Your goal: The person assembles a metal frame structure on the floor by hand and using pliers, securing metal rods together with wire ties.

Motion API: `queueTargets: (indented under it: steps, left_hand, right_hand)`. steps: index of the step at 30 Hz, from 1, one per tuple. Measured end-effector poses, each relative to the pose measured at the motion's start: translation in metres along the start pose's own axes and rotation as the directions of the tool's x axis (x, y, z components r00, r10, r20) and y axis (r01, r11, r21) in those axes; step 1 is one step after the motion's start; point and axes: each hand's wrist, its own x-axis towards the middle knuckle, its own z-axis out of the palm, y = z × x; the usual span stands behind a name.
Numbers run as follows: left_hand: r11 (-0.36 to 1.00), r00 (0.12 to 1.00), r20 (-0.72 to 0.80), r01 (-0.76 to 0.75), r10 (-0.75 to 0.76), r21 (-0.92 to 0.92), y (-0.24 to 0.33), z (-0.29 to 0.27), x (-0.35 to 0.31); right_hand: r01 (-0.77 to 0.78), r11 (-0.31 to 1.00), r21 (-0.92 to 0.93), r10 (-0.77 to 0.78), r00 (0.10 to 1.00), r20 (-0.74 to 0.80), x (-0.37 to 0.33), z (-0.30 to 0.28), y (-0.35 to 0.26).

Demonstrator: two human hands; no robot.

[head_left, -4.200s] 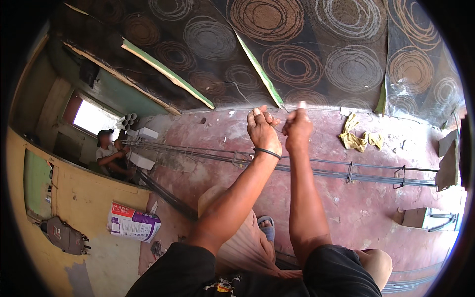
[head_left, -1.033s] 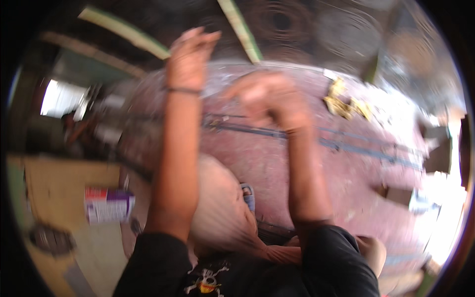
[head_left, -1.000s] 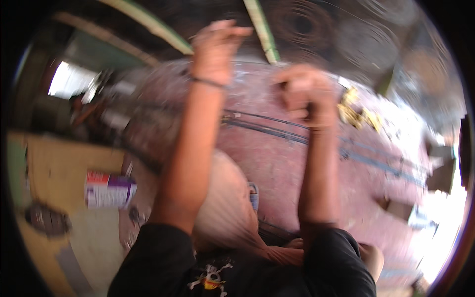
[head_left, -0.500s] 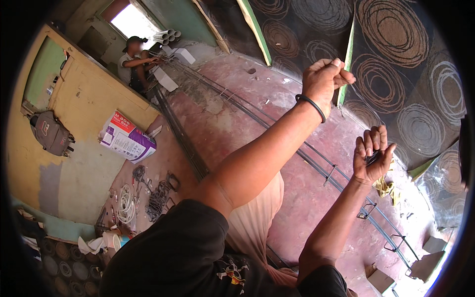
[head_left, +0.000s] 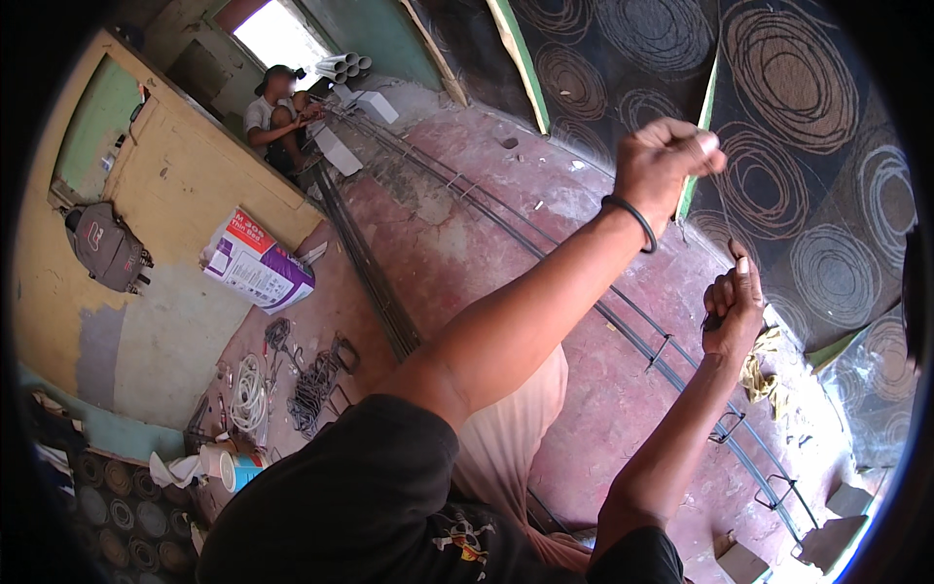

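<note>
My left hand (head_left: 669,161), with a black band on its wrist, is raised ahead with its fingers closed in a pinch. From it a thin strand, like fine wire, seems to run down toward my right hand (head_left: 736,313). My right hand is lower and further right. Its lower fingers curl round a small dark bundle (head_left: 713,321), probably of the same wire, while thumb and forefinger point up. Below both hands a long reinforcing-bar cage (head_left: 623,321) with square stirrups stretches across the reddish floor.
A person (head_left: 277,117) crouches at the cage's far end beside pale blocks (head_left: 338,153) and grey pipes. Long dark bars (head_left: 360,258) lie left of the cage. A purple-white bag (head_left: 258,263), rope (head_left: 250,394) and cables lie at left. Circle-patterned sheeting (head_left: 778,185) covers the right wall.
My left hand's fingers have closed more tightly. My right hand has turned, its fingers curling over the dark bundle with the forefinger raised. The view has shifted slightly.
</note>
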Motion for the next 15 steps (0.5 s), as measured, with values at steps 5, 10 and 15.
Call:
queueTargets:
  steps: [5,10,15]
  left_hand:
    - [0.992,0.955,-0.278,-0.117,0.102,-0.039,-0.008,-0.008,0.028]
    - [0.985,0.971,-0.164,0.174,-0.174,-0.017,-0.001,-0.035,0.022]
    - [0.989,0.988,-0.052,0.146,-0.145,0.028,0.003,-0.023,0.021]
  right_hand:
    - [0.035,0.999,-0.029,-0.032,0.994,0.102,-0.009,0.023,0.000]
    - [-0.111,0.992,0.066,0.111,0.994,0.006,-0.017,0.041,-0.004]
    - [-0.083,0.991,0.101,0.075,0.994,0.077,-0.006,0.021,-0.015]
